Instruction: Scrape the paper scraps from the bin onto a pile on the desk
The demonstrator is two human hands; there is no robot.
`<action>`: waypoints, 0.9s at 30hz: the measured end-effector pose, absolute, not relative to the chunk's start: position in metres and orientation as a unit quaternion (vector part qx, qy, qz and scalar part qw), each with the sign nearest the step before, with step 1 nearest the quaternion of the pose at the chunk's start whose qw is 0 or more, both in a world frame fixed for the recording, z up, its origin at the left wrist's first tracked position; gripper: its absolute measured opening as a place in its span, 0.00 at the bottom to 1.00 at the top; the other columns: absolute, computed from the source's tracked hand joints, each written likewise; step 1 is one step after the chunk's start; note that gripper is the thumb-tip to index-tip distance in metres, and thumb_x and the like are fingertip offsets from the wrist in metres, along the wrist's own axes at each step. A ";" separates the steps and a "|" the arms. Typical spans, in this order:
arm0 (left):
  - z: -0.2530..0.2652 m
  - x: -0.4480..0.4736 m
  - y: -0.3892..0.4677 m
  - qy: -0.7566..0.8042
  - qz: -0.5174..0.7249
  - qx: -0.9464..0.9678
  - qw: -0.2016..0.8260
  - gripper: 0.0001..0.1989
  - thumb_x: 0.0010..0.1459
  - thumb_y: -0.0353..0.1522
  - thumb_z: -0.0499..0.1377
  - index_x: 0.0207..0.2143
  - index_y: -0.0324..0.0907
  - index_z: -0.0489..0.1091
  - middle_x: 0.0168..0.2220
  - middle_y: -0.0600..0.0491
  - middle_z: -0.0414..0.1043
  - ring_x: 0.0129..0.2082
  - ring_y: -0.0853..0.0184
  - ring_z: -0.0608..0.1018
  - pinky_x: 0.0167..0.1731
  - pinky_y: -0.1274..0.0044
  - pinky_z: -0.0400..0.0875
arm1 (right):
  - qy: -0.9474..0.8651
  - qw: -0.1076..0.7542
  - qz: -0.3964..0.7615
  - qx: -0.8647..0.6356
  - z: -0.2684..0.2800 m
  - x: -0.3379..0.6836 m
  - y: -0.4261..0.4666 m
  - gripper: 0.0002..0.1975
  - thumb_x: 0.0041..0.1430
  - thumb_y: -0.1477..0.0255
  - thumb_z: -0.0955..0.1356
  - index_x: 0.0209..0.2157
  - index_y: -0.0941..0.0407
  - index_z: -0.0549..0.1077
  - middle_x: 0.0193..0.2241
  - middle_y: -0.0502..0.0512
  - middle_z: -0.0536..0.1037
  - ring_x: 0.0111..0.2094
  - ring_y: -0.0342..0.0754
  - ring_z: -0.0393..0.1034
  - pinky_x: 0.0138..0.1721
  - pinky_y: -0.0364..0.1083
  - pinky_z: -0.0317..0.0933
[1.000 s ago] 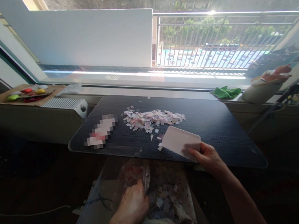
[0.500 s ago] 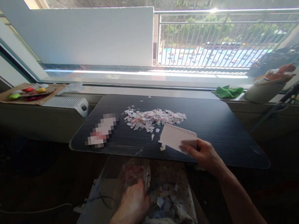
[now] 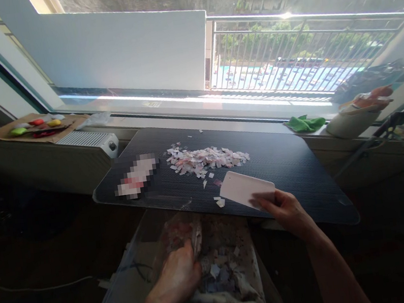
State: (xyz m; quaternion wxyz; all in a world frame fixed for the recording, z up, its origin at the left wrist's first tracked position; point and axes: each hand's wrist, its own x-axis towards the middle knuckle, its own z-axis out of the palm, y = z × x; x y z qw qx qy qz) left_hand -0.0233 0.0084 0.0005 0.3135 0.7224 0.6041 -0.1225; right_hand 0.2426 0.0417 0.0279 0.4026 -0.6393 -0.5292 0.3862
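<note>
My right hand grips the near end of a flat white plastic scraper with rounded corners and a small hole, held over the dark table. Beyond the scraper lies a loose pile of small cut paper pieces. A few stray pieces are close to the near edge. Below that edge my left hand is closed on a clear plastic bag with pinkish scraps inside. Beside it an open cloth-lined container holds more paper pieces.
A blurred-out item lies on the table's left side. A clear plastic bin sits below on the left. Along the window are a heater, cardboard with colourful items, a green cloth and a whitish bucket.
My right hand has shifted the scraper a little to the right and towards me, away from the stray pieces by the edge. My left hand stays on the bag, nearly still.
</note>
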 end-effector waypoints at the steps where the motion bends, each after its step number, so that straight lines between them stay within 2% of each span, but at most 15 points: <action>1: 0.001 -0.025 0.009 0.607 -0.122 0.719 0.316 0.15 0.48 0.28 0.47 0.41 0.39 0.59 0.34 0.47 0.71 0.36 0.62 0.74 0.31 0.77 0.61 | -0.519 0.416 0.388 -0.638 0.027 0.246 0.043 0.18 0.44 0.62 0.68 0.35 0.58 0.73 0.33 0.56 0.77 0.35 0.50 0.71 0.37 0.47 0.63; 6: 0.004 -0.038 0.016 0.621 -0.090 0.705 0.331 0.11 0.48 0.29 0.46 0.35 0.41 0.61 0.34 0.49 0.70 0.35 0.64 0.73 0.30 0.79 0.60 | -0.492 0.464 0.373 -0.635 0.017 0.251 0.053 0.20 0.41 0.62 0.69 0.36 0.59 0.69 0.31 0.54 0.76 0.31 0.47 0.70 0.33 0.45 0.63; 18: 0.013 -0.048 0.015 0.623 -0.039 0.694 0.358 0.07 0.47 0.28 0.46 0.31 0.42 0.60 0.31 0.52 0.71 0.32 0.67 0.73 0.28 0.81 0.59 | -0.494 0.428 0.462 -0.599 0.005 0.237 0.051 0.15 0.42 0.65 0.69 0.31 0.58 0.67 0.28 0.52 0.74 0.28 0.45 0.68 0.29 0.42 0.63; 27: 0.018 -0.043 0.016 0.613 -0.051 0.705 0.352 0.08 0.48 0.28 0.46 0.32 0.42 0.60 0.33 0.51 0.71 0.34 0.67 0.73 0.29 0.81 0.60 | -0.520 0.394 0.480 -0.587 0.021 0.236 0.035 0.14 0.45 0.66 0.68 0.35 0.57 0.68 0.31 0.51 0.75 0.32 0.46 0.69 0.33 0.44 0.64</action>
